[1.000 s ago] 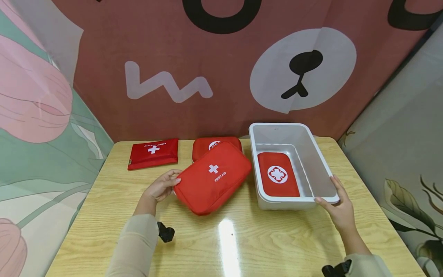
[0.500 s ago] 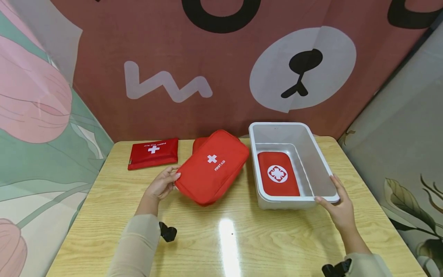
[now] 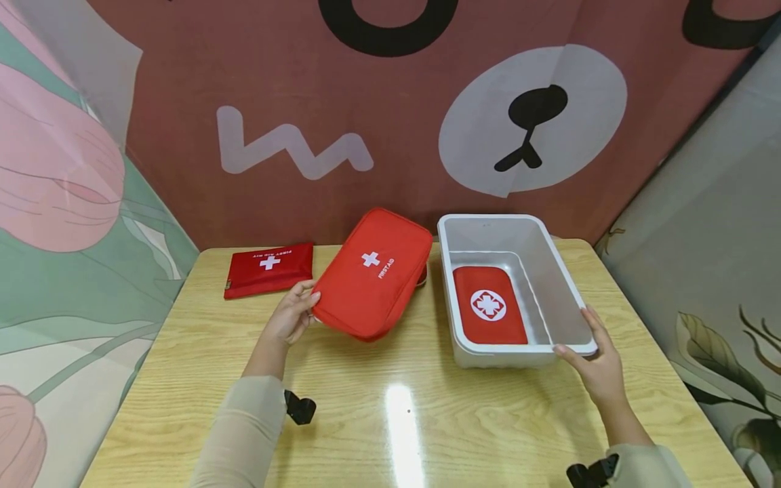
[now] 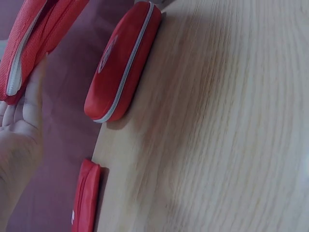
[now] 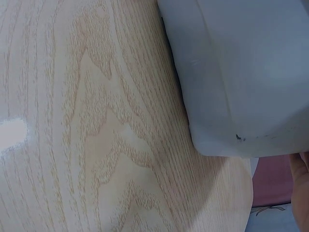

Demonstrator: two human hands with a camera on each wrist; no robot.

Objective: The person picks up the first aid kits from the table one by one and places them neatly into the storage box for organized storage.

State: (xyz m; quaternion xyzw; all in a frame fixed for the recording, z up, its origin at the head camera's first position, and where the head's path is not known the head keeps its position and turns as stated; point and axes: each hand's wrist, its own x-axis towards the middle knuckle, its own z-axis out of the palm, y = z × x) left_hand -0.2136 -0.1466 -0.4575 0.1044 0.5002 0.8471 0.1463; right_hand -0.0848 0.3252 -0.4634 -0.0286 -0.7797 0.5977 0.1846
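A red first aid bag (image 3: pixel 379 274) with a white cross is held up over the table, tilted. My left hand (image 3: pixel 288 317) pinches its near left corner, thumb on top; the white zip shows in the left wrist view. Under it sits a red zip case (image 4: pixel 123 63), almost wholly hidden in the head view. My right hand (image 3: pixel 601 369) grips the near right corner of a pale grey plastic bin (image 3: pixel 512 359). Inside the bin, on the left, lies a flat red case (image 3: pixel 491 325) with a white round emblem.
A flat red first aid pouch (image 3: pixel 253 274) lies at the back left of the wooden table (image 3: pixel 342 420). A printed cloth (image 3: pixel 403 142) hangs right behind the table's back edge, with further cloths at both sides.
The left hand has moved the first aid bag up and slightly left, turning it more upright. The bag now covers most of the zip case behind. Right hand and bin have stayed put.
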